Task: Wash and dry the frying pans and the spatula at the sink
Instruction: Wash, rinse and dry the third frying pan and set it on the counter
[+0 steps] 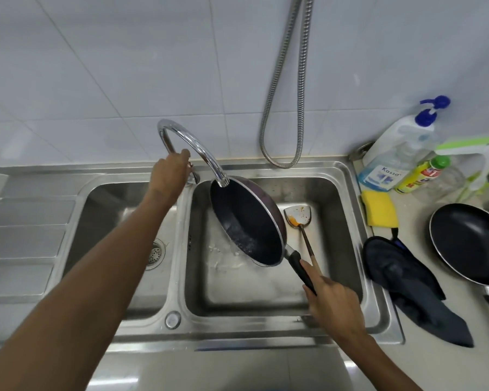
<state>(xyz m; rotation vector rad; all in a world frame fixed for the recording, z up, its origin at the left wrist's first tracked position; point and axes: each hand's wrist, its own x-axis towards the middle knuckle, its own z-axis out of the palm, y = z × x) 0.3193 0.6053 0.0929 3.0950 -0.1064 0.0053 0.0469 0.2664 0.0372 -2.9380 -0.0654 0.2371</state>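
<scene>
In the right basin of the steel sink, a dark non-stick frying pan stands tilted on edge. Its inside faces left, its upper rim lies just under the spout of the curved faucet, and pale specks and droplets cling to its lower inner surface. Beside it on the basin floor lies the metal spatula, blade away from the person, smeared with orange residue. A second black pan sits on the counter at the far right, well apart from the sink.

The right hand reaches in from the near edge and grips the end of the pan's black handle. The index finger lies straight along the handle and the other fingers curl around it. The left arm stretches across the left basin, and the left hand is at the faucet's base. Its fingers bend downward there, but its back hides them, so I cannot tell whether they pinch the tap.
</scene>
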